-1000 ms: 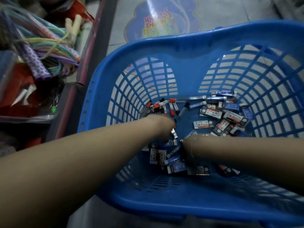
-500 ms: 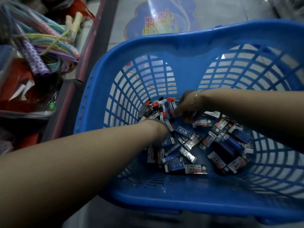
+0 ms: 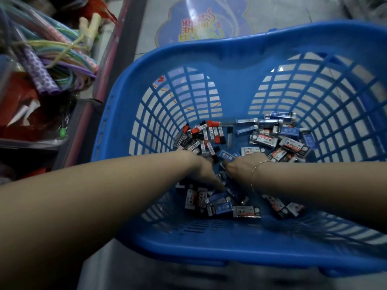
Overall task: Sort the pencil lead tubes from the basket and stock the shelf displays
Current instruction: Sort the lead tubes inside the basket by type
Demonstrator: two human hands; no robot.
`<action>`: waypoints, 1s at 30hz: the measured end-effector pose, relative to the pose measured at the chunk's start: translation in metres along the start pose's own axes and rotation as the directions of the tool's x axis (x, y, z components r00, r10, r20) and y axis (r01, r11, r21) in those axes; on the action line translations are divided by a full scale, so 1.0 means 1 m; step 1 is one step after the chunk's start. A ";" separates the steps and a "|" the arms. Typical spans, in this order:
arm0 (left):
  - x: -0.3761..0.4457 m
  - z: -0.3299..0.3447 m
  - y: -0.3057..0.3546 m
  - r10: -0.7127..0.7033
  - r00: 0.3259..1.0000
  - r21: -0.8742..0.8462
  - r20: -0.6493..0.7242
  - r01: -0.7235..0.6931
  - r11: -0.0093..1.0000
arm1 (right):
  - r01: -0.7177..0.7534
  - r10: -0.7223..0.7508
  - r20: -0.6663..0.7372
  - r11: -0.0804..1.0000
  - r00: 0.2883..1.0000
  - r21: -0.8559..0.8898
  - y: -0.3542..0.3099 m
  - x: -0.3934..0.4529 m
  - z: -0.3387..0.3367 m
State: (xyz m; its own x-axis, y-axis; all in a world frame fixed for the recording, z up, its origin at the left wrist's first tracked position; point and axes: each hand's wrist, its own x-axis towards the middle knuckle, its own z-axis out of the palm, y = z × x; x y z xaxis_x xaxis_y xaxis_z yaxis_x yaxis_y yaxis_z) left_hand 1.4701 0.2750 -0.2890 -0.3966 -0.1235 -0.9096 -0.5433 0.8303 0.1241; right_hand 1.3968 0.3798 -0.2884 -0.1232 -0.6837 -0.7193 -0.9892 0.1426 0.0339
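Observation:
A blue plastic basket (image 3: 211,46) holds several pencil lead tubes on its floor. Red-capped and black-capped tubes (image 3: 202,136) lie at the back left, blue and white packs (image 3: 274,130) at the back right, more packs (image 3: 223,208) near the front. Both of my hands reach down into the middle of the pile and almost touch. My left hand (image 3: 206,171) points its fingers down among the tubes. My right hand (image 3: 244,167), with a thin bracelet at the wrist, has its fingers curled toward the left hand. The fingertips of both are hidden among the tubes.
To the left, a shelf with a dark pink edge (image 3: 116,51) carries coloured skipping ropes (image 3: 52,53) and red packaging (image 3: 18,97). Beyond the basket is a tiled floor with a blue floor sticker (image 3: 201,19).
My right hand has drawn back from the red-capped tubes at the back to the middle, beside my left hand. The left hand has stayed in the pile. Some packs have shifted.

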 end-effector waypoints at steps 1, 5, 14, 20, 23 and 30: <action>0.000 0.004 0.003 0.008 1.000 0.053 -0.003 -0.008 0.999 | -0.009 0.010 -0.018 0.999 1.000 0.032 0.003 0.004 -0.002; 0.000 0.020 0.014 0.050 0.998 0.307 -0.045 -0.034 0.951 | 0.009 -0.011 -0.124 1.000 0.992 -0.016 0.009 0.017 -0.002; -0.001 0.024 0.024 0.126 0.989 0.487 -0.081 -0.071 0.871 | 0.085 -0.097 -0.320 0.995 0.942 -0.051 0.023 0.036 0.008; -0.005 0.026 0.028 0.116 0.985 0.503 -0.125 -0.038 0.864 | -0.033 0.079 -0.243 0.982 0.967 0.187 0.018 0.052 0.013; -0.005 0.024 0.028 0.119 0.990 0.507 -0.075 -0.065 0.859 | -0.057 0.104 -0.262 0.982 0.959 0.179 0.016 0.051 0.006; -0.005 0.024 0.027 0.167 0.984 0.500 -0.060 -0.115 0.858 | 0.107 -0.132 -0.343 0.990 0.930 -0.093 0.016 0.038 -0.004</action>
State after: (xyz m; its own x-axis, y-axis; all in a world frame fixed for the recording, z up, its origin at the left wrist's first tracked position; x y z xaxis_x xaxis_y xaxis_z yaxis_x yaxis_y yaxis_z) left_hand 1.4749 0.3109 -0.2904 -0.5252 -0.0154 -0.8508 -0.0504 0.9986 0.0131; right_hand 1.3760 0.3532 -0.3121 -0.0107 -0.9000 -0.4357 -0.9998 0.0016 0.0213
